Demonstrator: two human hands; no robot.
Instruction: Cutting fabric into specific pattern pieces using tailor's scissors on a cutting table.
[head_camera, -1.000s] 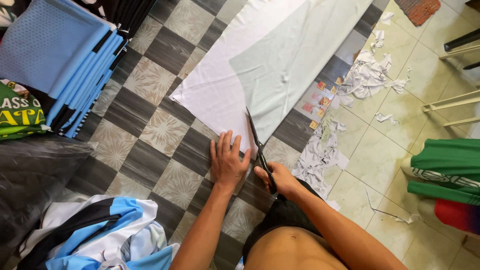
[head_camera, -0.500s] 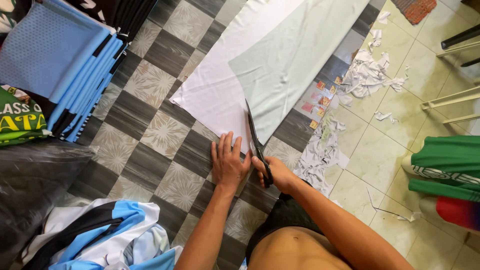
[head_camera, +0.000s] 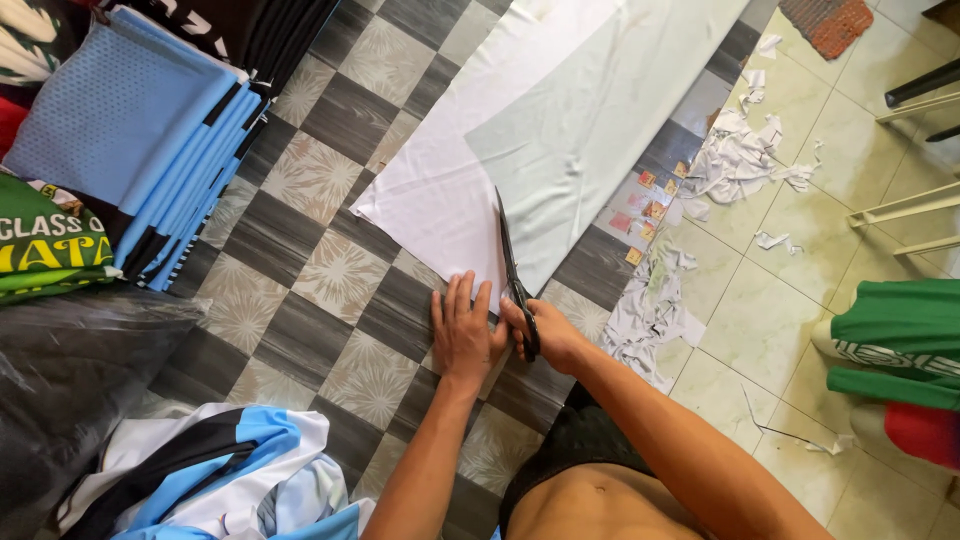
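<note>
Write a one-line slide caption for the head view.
Right hand works black scissors along white fabric on a checkered floor; left hand presses it flat.

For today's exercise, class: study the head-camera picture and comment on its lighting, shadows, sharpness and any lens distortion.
Head view: soft, even daylight, brightest on the white fabric and pale tiles at right; only faint shadows under the left hand and right hand; the scissors and floor pattern look sharp; the wide lens bends tile lines near the edges; the black plastic at lower left shows dull glare.
</note>
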